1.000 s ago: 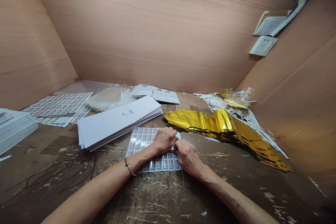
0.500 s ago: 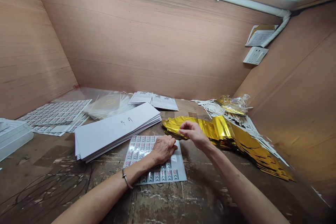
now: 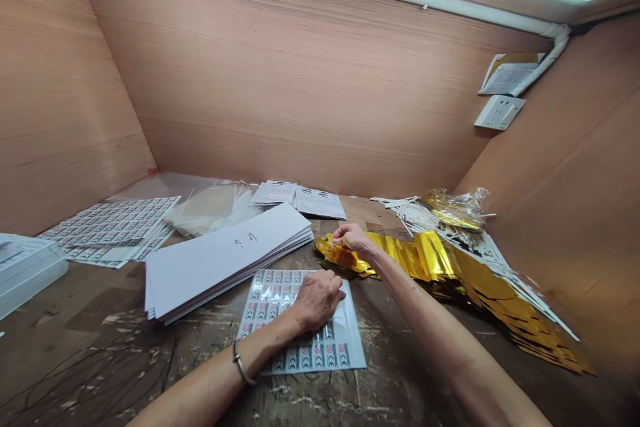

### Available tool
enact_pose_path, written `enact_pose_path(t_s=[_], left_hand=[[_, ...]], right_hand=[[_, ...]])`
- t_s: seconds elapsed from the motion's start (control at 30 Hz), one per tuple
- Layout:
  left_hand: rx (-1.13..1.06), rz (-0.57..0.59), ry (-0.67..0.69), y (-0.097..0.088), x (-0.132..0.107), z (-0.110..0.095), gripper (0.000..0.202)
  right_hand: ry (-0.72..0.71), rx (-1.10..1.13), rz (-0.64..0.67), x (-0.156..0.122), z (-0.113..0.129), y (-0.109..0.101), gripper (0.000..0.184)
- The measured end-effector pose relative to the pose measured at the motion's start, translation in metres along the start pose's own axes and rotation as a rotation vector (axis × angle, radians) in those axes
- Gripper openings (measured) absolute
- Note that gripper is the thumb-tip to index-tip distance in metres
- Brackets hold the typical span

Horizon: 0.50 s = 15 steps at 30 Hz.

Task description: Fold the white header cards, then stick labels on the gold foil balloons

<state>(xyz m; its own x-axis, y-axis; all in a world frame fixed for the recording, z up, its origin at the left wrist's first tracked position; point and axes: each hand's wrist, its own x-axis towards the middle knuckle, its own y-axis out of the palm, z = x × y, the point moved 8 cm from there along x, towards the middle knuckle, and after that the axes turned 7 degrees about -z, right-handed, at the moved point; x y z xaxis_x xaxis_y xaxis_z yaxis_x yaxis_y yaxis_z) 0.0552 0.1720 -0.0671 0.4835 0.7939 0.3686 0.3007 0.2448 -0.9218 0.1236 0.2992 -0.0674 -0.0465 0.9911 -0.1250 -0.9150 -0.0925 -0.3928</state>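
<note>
A sheet of small "CE" stickers (image 3: 273, 310) lies on the worn tabletop, with a bare strip of backing along its right side. My left hand (image 3: 320, 297) rests on the sheet with its fingers curled together; what they may pinch is hidden. Beyond it, my right hand (image 3: 351, 238) is over the left end of a long stack of shiny gold foil pieces (image 3: 400, 250). Its thumb and fingertips are pinched together at the foil. Whatever sits between them is too small to make out.
Left of the sheet lies a stack of long white cards (image 3: 225, 260). Farther back are more sticker sheets (image 3: 115, 223), clear plastic bags (image 3: 213, 207) and printed leaflets (image 3: 320, 201). White sticks (image 3: 493, 260) lie along the right wall; a clear plastic box (image 3: 35, 273) stands far left.
My right hand has moved slightly left and down onto the end of the gold foil, fingers closing in. My left hand stays on the sticker sheet. The view has tilted slightly.
</note>
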Motion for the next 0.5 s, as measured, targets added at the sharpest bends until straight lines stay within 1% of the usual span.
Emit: enact_pose_path(t_s=[0.27, 0.5], left_hand=[[-0.009, 0.016, -0.011, -0.0005, 0.0, -0.0001, 0.018], [-0.018, 0.015, -0.02, 0.0002, -0.0009, -0.0001, 0.019]], right_hand=[[-0.001, -0.125, -0.034, -0.0044, 0.0064, 0.002, 0.007], [-0.059, -0.248, -0.068, -0.0009, 0.0037, 0.0049, 0.006]])
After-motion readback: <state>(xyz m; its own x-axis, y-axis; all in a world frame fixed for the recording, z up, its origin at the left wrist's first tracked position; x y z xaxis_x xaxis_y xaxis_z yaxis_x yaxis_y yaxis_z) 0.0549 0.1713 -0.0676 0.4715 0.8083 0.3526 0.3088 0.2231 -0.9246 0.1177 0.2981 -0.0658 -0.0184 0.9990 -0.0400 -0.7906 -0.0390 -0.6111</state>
